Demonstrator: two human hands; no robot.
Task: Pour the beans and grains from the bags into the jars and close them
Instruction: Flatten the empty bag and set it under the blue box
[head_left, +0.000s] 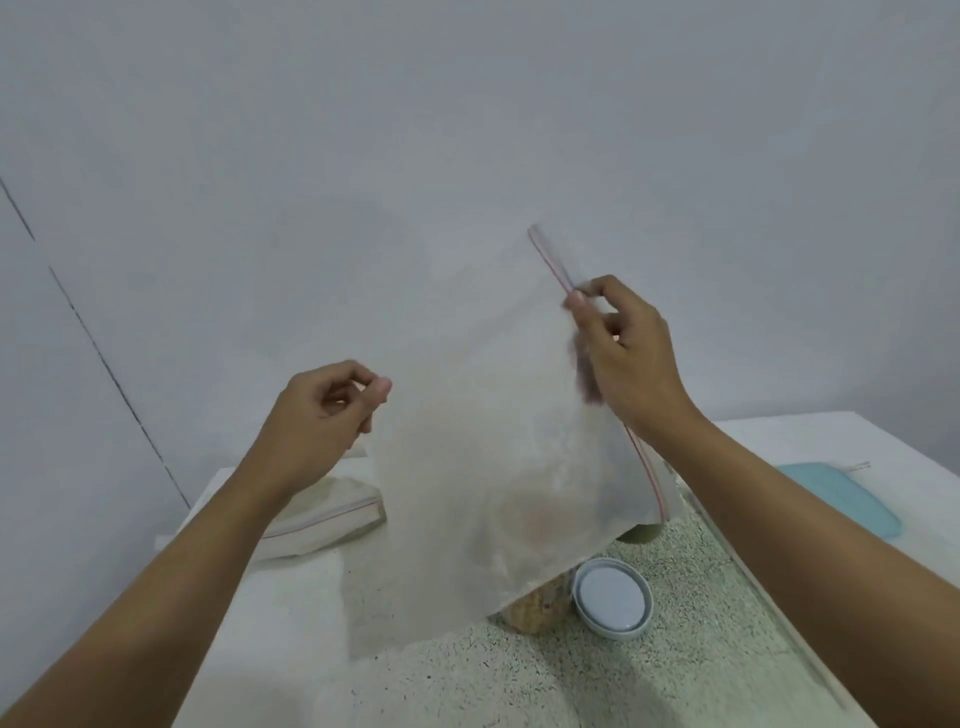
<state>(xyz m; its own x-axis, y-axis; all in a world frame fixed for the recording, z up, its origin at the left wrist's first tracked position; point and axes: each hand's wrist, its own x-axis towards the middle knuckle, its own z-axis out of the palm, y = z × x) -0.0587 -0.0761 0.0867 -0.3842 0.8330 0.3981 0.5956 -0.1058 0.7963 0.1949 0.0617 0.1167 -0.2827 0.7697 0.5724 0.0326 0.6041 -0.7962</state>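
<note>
Emptying looks finished: both hands hold a limp, seemingly empty zip bag (498, 415) above the jar (530, 608), whose grain-filled base shows beneath it. Right hand (623, 348) pinches the red zip edge; left hand (322, 410) pinches the opposite edge. Next, I judge, set the bag aside and fit the lid (613, 597) lying just beside the jar.

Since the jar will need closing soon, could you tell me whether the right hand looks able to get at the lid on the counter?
Probably yes, once it lets go. The right hand is pinching the zip edge of the bag, but the lid lies uncovered on the counter beside the bag's lower corner, nothing over it.
</note>
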